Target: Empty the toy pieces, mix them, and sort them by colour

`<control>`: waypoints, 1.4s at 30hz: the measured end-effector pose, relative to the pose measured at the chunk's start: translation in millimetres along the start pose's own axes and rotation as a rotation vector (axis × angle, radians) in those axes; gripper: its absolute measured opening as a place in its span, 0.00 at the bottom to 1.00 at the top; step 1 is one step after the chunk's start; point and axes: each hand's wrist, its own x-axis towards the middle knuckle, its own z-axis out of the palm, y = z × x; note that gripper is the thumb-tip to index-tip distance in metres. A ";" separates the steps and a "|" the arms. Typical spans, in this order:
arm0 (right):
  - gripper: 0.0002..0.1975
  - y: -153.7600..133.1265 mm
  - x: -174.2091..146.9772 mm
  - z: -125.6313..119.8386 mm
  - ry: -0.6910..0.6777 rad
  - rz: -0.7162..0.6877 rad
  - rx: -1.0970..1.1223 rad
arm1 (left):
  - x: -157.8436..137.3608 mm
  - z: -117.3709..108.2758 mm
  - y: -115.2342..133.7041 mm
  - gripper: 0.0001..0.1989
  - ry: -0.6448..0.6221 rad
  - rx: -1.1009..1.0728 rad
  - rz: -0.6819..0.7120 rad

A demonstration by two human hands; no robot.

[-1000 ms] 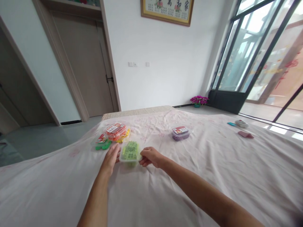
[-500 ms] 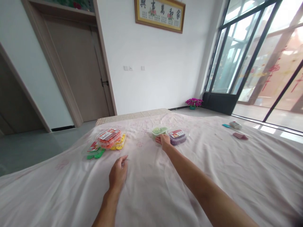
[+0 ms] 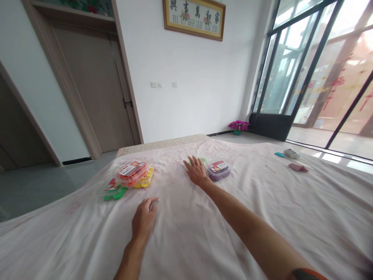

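My right hand [image 3: 196, 170] is open, fingers spread, over a clear box of light-green pieces [image 3: 203, 160]. The hand hides most of that box, so I cannot tell whether it is touching it. Just right of it sits a clear box of purple pieces [image 3: 218, 170] with a labelled lid. My left hand [image 3: 145, 216] rests on the pale sheet [image 3: 180, 233], its fingers loosely bent and apart, holding nothing. Beyond it, a box of orange pieces [image 3: 132, 173] lies stacked partly on a box of yellow pieces [image 3: 145, 179] and a box of green pieces [image 3: 115, 191].
Toward the right of the sheet are a pink folded piece [image 3: 297, 167], a whitish packet [image 3: 291, 153], a blue item [image 3: 279, 154] and a thin stick [image 3: 271, 168]. A pot of magenta flowers [image 3: 239, 126] stands on the floor near the glass door [image 3: 271, 124].
My right hand has turned palm down and spread its fingers over the light-green box, covering more of it. The left hand has barely moved, its fingers a little more extended.
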 end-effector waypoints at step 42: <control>0.23 57.6 -50.0 -23.7 -0.005 0.305 -0.192 | 2.8 3.3 -3.4 0.16 -0.043 0.112 0.032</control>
